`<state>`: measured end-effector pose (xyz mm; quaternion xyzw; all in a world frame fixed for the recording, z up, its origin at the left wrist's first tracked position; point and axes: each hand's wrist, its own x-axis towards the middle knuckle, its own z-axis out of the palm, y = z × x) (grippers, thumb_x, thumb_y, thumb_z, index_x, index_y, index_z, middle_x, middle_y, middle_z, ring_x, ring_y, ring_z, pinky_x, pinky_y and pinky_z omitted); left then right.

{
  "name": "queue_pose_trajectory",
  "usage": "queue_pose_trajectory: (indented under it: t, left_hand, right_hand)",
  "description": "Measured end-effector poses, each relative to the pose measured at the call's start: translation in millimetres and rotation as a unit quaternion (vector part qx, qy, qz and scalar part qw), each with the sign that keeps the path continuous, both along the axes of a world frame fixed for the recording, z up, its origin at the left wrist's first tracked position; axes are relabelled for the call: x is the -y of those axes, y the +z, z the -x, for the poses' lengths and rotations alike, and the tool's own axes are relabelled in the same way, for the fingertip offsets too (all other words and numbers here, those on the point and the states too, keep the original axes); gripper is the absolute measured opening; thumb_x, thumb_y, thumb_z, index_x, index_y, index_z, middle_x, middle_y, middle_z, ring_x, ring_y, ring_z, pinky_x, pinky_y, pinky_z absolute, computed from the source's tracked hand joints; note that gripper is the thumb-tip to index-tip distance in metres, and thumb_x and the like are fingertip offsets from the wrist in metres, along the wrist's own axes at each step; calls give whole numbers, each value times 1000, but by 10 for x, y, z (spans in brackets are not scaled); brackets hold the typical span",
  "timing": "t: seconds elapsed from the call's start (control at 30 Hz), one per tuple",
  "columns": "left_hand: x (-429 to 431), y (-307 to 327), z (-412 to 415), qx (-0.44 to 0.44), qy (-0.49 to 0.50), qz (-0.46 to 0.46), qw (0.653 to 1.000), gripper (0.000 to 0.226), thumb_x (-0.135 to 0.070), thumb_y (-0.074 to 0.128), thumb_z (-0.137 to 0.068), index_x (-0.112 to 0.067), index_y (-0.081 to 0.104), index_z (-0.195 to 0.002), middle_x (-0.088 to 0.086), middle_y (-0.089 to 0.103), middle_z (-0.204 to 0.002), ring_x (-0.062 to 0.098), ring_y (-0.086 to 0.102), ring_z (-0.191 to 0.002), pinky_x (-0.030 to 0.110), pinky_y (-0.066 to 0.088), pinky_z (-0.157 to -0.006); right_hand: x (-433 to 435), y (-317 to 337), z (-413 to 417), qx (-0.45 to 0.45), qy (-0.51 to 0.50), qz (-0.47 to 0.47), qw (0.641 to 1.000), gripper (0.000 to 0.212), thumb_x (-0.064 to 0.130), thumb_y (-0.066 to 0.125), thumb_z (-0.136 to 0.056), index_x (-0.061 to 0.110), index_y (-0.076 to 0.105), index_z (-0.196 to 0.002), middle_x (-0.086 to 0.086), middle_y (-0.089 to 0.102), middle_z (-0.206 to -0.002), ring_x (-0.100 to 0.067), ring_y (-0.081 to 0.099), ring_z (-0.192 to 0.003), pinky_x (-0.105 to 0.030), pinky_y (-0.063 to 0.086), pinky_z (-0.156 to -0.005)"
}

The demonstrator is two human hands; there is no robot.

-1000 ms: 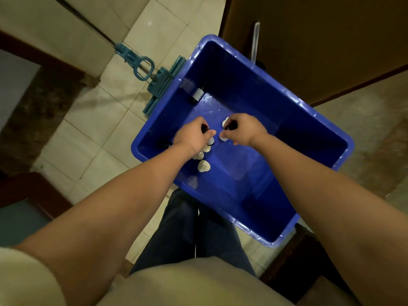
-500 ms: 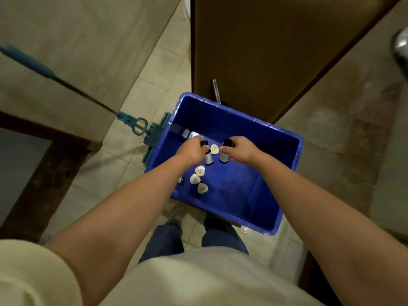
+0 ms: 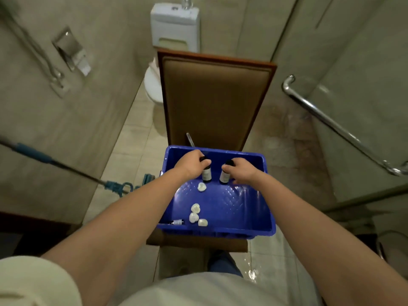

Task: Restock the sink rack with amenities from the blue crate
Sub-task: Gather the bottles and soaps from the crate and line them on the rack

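The blue crate (image 3: 267,208) rests on a brown chair seat in front of me. My left hand (image 3: 191,164) is shut on a small black-capped bottle (image 3: 206,175), held upright above the crate floor. My right hand (image 3: 240,170) grips a second small bottle (image 3: 224,176) the same way, just to the right. Several white heart-shaped soaps (image 3: 195,208) lie on the crate floor, one (image 3: 201,187) under my left hand. Another small bottle (image 3: 177,222) lies on its side at the near left corner. No sink rack is in view.
The padded chair back (image 3: 214,100) rises behind the crate. A mop with a blue handle (image 3: 33,153) leans at the left. A toilet (image 3: 152,85) and cistern stand beyond the chair. A chrome grab bar (image 3: 335,127) on the glass shower door is at the right.
Both hands have lifted a bottle each off the crate floor. My view has tilted up, so the chair back, toilet and shower door now show.
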<state>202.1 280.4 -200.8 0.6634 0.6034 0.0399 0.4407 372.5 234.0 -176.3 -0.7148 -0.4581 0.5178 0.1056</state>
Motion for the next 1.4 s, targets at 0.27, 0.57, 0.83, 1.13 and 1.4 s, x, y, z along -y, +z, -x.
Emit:
queue_pose_trajectory:
  t: [0.27,0.57,0.83,1.13,1.4]
  left_hand:
    - [93,689,-50,11,-90,-111,990,42,-48,56,-94,-18,59,-123,0,66,-111,17,63,-97,41,55,-86]
    - [251,1259,-367,58,-173,-185,966,31,-48,57,-92,-24,65,-110,-7,68,-94,10,65,-83,38,59,-80]
    - [461,1616,-1008,108,-249,-198,942,35,-51,69,-83,-24,69,-106,-11,68,-90,8,65,-83,36,59,-80]
    - [1129,1950,-2045,150,-378,-187,894,22,-49,76,-77,-29,72,-87,-12,72,-78,3,68,-75,34,59,-75]
    - [2178,2227,-3005,187,-462,-199,844,26,-47,79,-74,-26,76,-90,-14,71,-79,2,66,-76,23,52,-66]
  right_hand:
    - [405,580,-40,5,-99,-89,991,19,33,60,-96,14,62,-94,-10,67,-101,-25,66,-99,-44,57,-89]
    - [874,1178,-217,54,-174,-181,966,18,27,69,-90,15,69,-103,-4,71,-98,-17,69,-92,-35,60,-81]
    - [1424,1565,-684,84,-240,-196,947,16,26,66,-93,14,66,-102,-7,70,-100,-20,69,-89,-26,58,-67]
    - [2460,1854,-1387,127,-357,-213,901,16,22,80,-80,19,64,-81,-13,74,-96,-21,69,-80,-35,57,-75]
    - [3673,2139,-1970,154,-434,-233,857,11,19,80,-78,18,69,-82,-10,75,-93,-22,71,-87,-42,58,-79]
